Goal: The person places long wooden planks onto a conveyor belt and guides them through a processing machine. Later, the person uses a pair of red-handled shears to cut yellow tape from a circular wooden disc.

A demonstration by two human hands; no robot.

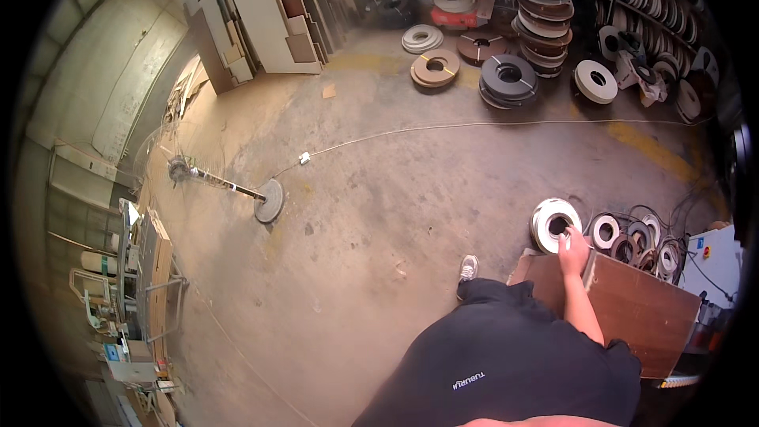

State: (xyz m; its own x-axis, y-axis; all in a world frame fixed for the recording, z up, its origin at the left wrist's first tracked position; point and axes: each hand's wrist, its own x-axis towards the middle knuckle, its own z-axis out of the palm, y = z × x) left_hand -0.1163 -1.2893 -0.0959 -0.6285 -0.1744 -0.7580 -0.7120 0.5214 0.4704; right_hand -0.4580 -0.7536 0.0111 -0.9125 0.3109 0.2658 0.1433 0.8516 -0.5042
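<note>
I see a white roll of edge banding (553, 224) standing on edge on the concrete floor, its round face turned up toward me, its dark centre hole showing. It sits at about four o'clock in my view. It leans against the upper edge of a brown wooden board (632, 308); smaller rolls (632, 239) stand just beside it at its three o'clock.
</note>
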